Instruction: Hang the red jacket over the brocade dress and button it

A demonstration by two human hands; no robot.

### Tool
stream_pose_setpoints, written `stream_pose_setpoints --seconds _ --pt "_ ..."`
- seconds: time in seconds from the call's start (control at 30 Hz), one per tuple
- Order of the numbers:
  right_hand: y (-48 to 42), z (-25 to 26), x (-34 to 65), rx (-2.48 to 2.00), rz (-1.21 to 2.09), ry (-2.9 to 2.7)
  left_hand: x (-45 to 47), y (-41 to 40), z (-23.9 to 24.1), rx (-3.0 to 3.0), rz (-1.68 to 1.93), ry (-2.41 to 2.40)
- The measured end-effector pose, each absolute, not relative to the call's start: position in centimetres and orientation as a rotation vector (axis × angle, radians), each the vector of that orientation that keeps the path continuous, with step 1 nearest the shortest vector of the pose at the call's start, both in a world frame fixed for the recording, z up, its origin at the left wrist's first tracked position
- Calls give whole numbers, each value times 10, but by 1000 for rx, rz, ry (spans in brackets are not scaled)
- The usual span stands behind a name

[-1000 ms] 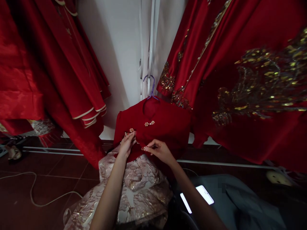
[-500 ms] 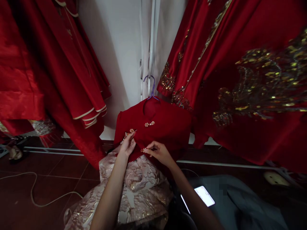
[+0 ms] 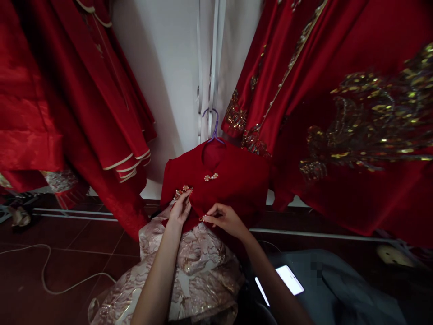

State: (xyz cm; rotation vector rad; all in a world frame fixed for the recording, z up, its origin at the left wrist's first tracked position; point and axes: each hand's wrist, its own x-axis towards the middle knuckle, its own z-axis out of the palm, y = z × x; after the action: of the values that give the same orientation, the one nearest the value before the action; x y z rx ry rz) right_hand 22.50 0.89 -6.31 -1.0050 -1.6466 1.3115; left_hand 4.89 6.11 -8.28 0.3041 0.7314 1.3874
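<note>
A small red dress top hangs on a purple hanger against the white wall, with a pale gold brocade skirt below it. Pearl frog buttons run across its front. My left hand rests on the red cloth beside the lower-left button cluster, fingers curled on the fabric. My right hand pinches a small pearl clasp at the flap's lower edge.
Long red gowns hang at the left. A red gown with gold embroidery hangs at the right. A lit phone lies on grey cloth at the lower right. A white cable trails over the dark tiled floor.
Both hands have slid slightly down and stayed on the red top. The right hand's pinch has moved a little lower along the flap edge. The view has dipped slightly.
</note>
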Motion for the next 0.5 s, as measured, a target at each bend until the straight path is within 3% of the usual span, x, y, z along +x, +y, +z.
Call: stream_pose_setpoints --seconds 0.5 --pt "1 -39 252 -1031 1309 -1831 77 52 -64 356 1390 776"
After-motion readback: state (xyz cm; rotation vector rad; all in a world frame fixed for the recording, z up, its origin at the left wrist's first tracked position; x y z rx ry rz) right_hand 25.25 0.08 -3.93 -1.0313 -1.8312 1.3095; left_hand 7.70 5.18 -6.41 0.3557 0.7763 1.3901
